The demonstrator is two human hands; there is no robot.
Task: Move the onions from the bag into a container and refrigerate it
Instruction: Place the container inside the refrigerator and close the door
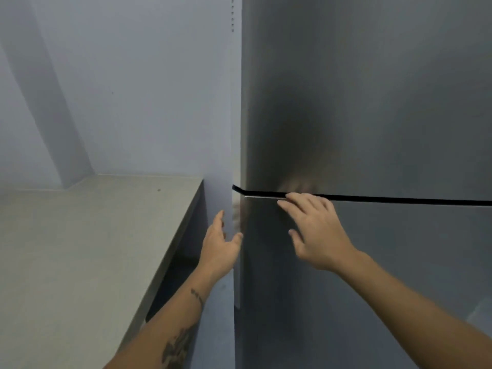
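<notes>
A tall steel refrigerator (372, 102) fills the right half of the view, both doors shut, with a black gap (399, 200) between the upper door and the lower door (399, 262). My left hand (219, 243) is at the left edge of the lower door, fingers spread, thumb touching that edge. My right hand (316, 230) lies flat and empty against the top of the lower door, fingertips at the gap. No onions, bag or container are in view.
A grey countertop (93, 249) runs along the left, up to a narrow pale panel (218, 195) beside the refrigerator. A pale blue wall (133, 89) stands behind it. A dark recess (178, 270) lies under the counter edge.
</notes>
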